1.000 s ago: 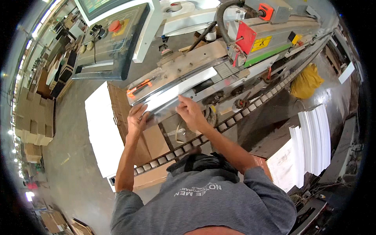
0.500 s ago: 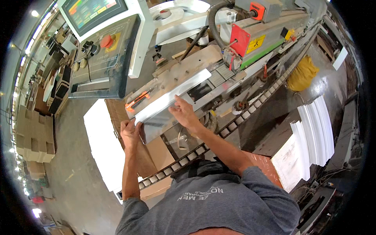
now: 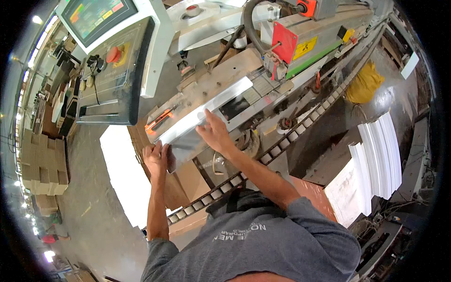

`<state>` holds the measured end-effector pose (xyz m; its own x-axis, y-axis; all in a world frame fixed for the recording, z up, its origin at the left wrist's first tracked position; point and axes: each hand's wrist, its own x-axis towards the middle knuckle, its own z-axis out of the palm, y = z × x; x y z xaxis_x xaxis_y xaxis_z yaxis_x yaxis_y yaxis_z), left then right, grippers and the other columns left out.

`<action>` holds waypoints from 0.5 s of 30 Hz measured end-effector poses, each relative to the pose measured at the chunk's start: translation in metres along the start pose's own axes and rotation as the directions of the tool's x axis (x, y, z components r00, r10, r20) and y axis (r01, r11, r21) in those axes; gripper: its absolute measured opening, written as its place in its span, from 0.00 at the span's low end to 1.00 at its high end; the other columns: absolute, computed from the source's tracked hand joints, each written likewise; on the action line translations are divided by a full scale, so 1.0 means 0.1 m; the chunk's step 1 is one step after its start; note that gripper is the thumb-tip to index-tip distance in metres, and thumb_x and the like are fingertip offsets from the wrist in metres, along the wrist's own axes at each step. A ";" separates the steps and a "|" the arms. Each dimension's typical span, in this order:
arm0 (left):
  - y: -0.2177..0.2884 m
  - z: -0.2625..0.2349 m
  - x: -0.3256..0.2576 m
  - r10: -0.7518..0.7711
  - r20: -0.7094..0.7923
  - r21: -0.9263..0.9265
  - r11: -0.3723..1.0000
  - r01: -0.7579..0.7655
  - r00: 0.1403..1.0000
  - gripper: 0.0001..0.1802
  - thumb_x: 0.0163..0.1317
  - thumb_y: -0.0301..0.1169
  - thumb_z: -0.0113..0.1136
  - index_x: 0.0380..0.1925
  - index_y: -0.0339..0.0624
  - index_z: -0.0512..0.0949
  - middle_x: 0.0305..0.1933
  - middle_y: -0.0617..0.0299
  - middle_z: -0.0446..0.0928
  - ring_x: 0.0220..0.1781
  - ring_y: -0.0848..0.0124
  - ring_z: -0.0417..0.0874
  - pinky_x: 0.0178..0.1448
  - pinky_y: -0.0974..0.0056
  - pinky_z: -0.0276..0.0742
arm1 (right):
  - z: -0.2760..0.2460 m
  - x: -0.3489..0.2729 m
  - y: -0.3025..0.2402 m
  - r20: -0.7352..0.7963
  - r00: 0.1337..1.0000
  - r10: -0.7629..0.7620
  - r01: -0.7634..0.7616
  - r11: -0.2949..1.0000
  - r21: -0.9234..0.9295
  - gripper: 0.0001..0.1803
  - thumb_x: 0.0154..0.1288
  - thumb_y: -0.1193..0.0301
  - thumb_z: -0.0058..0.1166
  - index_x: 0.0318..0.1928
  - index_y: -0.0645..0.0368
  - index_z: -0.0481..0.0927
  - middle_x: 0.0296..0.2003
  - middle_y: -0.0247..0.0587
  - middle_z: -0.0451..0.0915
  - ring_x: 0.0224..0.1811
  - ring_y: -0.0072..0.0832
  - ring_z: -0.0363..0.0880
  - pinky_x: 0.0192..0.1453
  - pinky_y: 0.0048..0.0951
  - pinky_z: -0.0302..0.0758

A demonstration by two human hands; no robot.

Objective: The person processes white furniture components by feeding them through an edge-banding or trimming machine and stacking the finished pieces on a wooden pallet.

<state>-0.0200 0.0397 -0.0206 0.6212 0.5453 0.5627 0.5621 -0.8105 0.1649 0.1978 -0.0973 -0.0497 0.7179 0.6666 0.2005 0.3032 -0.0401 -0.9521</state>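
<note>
White and glossy, a long strip [image 3: 206, 109] lies slantwise along a worn machine bed [image 3: 225, 70], its far end near a dark rectangular opening [image 3: 234, 108]. At its near left end is the left hand [image 3: 155, 157], fingers bent and thumb drawn in against the edge; whether it pinches the strip or only presses on it, I cannot tell. Farther along, the right hand [image 3: 215, 131] is loosely curled, clasping nothing, with its index finger reaching onto the strip's surface. Just beside the strip, on the bed, rests an orange cutter knife [image 3: 159, 121]. Beyond the bed's right end stands a grey machine housing with a red plate [image 3: 284, 43], a yellow label [image 3: 305, 48] and a green band [image 3: 314, 60]; a ribbed hose [image 3: 248, 26] curves down beside it. Toward the upper left tilts a control console with a lit screen [image 3: 99, 19] and a red push button [image 3: 112, 55]. Nearer the body, a roller track [image 3: 282, 147] runs diagonally past cardboard [image 3: 191, 180]. White boards [image 3: 381, 157] are stacked at the right, below a yellow sack [image 3: 364, 83] on the floor.
</note>
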 end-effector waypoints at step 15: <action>0.79 0.50 0.37 0.025 -0.024 0.031 0.999 -0.024 0.999 0.13 0.53 0.37 0.75 0.36 0.44 0.86 0.31 0.59 0.77 0.36 0.56 0.76 0.42 0.52 0.73 | -0.94 0.43 0.15 0.087 0.980 0.178 -0.181 0.983 0.035 0.42 0.68 0.59 0.59 0.73 0.70 0.57 0.66 0.67 0.65 0.61 0.47 0.76 0.60 0.41 0.78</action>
<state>0.0746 0.0070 -0.0276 0.6216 0.5200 0.5858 0.5639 -0.8162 0.1260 0.2919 -0.1392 -0.0341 0.7027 0.7114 0.0073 0.1463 -0.1345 -0.9801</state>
